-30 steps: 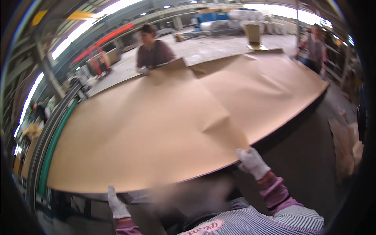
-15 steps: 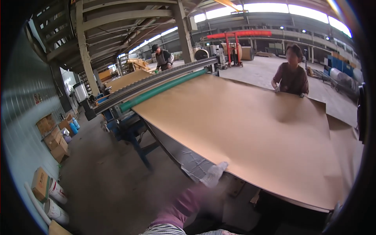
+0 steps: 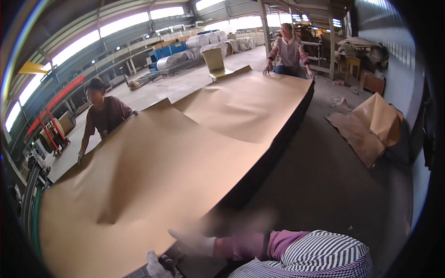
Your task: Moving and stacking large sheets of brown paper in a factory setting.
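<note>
**Big brown sheet spread over the stack, gloved hands at its near edge**

A large sheet of brown cardboard (image 3: 185, 157) lies across the top of a tall dark stack of sheets (image 3: 273, 153), reaching from the near left of the scene to the far middle. It is not flat: a crease runs across it near the far end, and a bump lifts the surface on the near left.

At the near edge, the person's right hand (image 3: 192, 242), in a white glove, reaches left toward the corner of the sheet. It is blurred, the fingers look stretched out rather than closed, and I cannot tell whether it grips the edge or only touches it. The left hand (image 3: 155, 265), also gloved, sits lower, just under the sheet's near edge; its fingers are partly hidden, so I cannot tell if it is holding anything. A purple cuff and a striped sleeve (image 3: 320, 255) show at the near right.

On the left side, a co-worker in a dark red top (image 3: 106, 118) leans over the sheet with arms down along its edge. At the far end, another co-worker in a grey vest (image 3: 289, 51) has both hands on the far corner.

To the right, on the concrete floor (image 3: 324, 176), loose brown scraps (image 3: 371, 127) lie against the wall. Far behind stand big paper rolls (image 3: 208, 41), and at the left a green-edged machine rail (image 3: 34, 217).
</note>
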